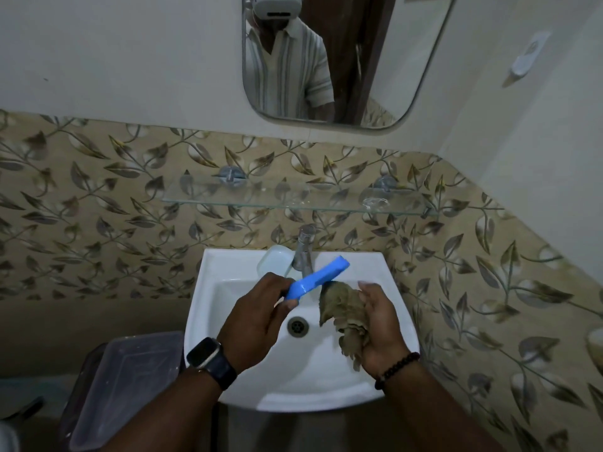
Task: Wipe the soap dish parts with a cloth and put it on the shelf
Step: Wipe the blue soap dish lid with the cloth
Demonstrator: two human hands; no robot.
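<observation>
Blue plastic, the soap dish part is pinched at its lower end by the left hand above the sink, tilting toward one o'clock. At its three o'clock, the right hand grips the brownish cloth. Held by one end only, the part could slip into the basin once wiping presses on it; the glass shelf waits at twelve o'clock.
</observation>
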